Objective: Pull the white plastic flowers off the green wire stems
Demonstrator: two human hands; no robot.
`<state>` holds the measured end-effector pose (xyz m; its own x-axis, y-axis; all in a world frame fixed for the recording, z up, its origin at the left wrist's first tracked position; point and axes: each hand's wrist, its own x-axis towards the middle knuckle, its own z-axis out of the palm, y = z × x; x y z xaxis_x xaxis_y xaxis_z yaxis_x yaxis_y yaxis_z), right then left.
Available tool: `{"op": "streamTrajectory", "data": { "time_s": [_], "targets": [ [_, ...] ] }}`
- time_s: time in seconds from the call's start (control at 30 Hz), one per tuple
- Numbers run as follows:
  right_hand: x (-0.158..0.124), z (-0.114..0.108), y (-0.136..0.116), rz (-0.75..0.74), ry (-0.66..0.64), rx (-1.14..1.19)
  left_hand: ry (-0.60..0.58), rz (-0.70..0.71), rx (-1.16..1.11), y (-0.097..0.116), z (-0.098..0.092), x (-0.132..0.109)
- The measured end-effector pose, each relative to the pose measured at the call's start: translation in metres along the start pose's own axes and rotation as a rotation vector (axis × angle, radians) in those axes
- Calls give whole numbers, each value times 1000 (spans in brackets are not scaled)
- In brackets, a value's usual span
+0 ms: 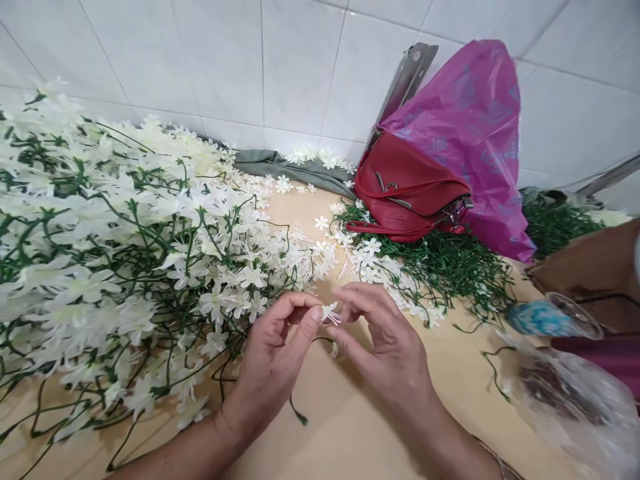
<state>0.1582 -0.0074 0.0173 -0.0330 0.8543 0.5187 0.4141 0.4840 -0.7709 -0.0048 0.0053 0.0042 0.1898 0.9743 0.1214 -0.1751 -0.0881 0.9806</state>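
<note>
A small white artificial blossom with slender petals [329, 313] sits just below the centre of the frame, pinched between the thumb and forefinger of a person's left hand [277, 353] above a pale tan tabletop [310, 453]. Thin, threadlike white stamens fan out from the flower toward the lower right, their fine ends separate from one another; its base is hidden by the fingertips. The right hand [387, 340] cups close on the other side, fingers curled and thumb set a little apart from the forefinger; whether it grips anything cannot be told. A thin dark-green stem with a tufted tip [299, 415] shows below the left hand. A heap of white artificial flowers on green wiry stems [100, 280] fills the left of the frame, while loose white blossoms [325, 257] scatter across the middle. Right of centre, a red handbag [415, 180] rests on a mass of bare green stems [450, 267], against a shiny purple plastic bag [470, 113] at upper right.
</note>
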Motion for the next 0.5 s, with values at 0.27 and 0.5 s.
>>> {"op": "streamTrajectory", "data": {
  "time_s": [0.27,0.5],
  "targets": [
    [6,-10,0,-147,-30,-83,-66,-9,32,3,0,1],
    [2,-13,3,25,-72,40,-85,-34,60,1,0,2]
  ]
}}
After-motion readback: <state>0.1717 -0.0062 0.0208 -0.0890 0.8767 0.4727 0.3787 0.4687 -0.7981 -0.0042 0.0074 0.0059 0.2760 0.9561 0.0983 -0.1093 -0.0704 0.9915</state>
